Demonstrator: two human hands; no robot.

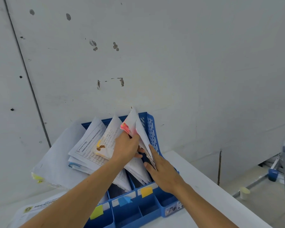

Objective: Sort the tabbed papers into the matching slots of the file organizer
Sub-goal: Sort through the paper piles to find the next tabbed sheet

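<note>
Standing almost upright in the rightmost slot of the blue file organizer (152, 130), a bundle of papers with pink tabs (133, 125) is leaning toward the perforated right wall. The left hand (126, 148) is gripping this bundle from its left side, fingers closed around the lower edges. The right hand (163, 171) is lying flat along the bundle's right edge with straight fingers, pressing rather than grasping, between the papers and the organizer wall, where very little room is remaining.

To the left of that slot, a sheaf with orange tabs (108, 142) and a printed form (87, 145) are fanning out of their slots, and a large pile with yellow tabs (56, 158) is hanging over the organizer's left edge. On the front lip, yellow (96, 211), blue (124, 201) and orange (146, 192) labels are marking the slots.

The organizer is sitting on a white table (204, 186) against a white wall (155, 63); to its right the tabletop is lying open up to the table edge. Another document (38, 209) is lying at its front left.
</note>
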